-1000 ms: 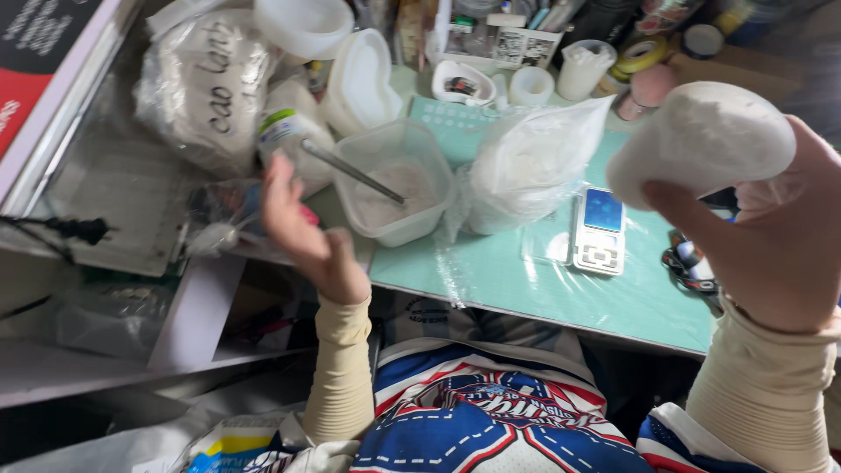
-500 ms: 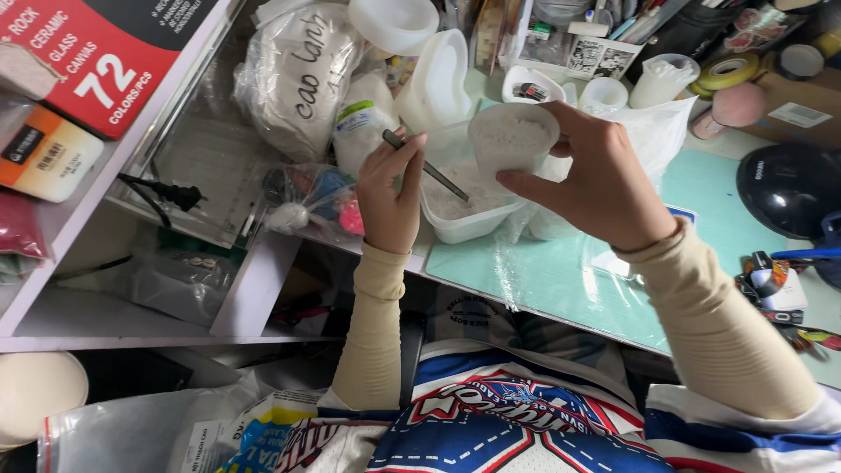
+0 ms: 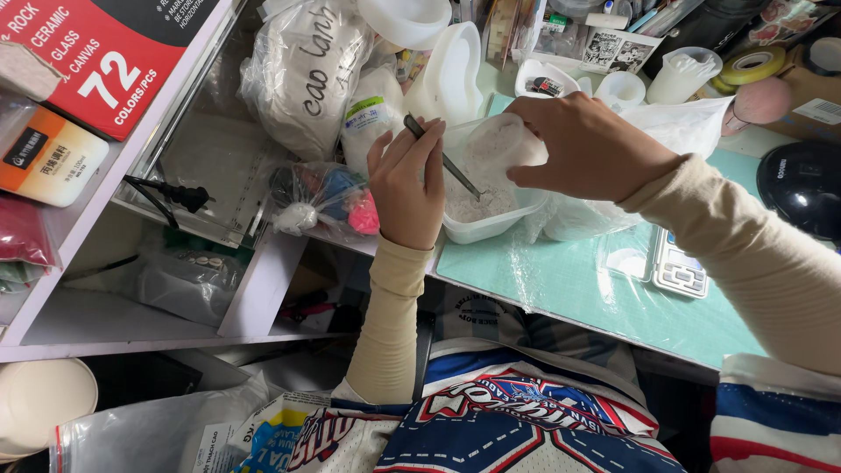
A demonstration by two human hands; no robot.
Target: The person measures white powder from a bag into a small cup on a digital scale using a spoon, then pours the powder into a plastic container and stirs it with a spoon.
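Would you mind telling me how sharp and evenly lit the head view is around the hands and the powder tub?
Head view: soft, even light with no hard shadows; the left hand, its metal stirrer and the clear tub are fairly sharp; the right hand and its white cup look slightly smeared; plastic wrap on the green mat shows mild glare.

A cluttered home craft workspace: a mint cutting mat [image 3: 561,280] with a pocket scale [image 3: 679,267], tape rolls [image 3: 755,63] far right, boxed paint supplies [image 3: 96,52] shelved left.
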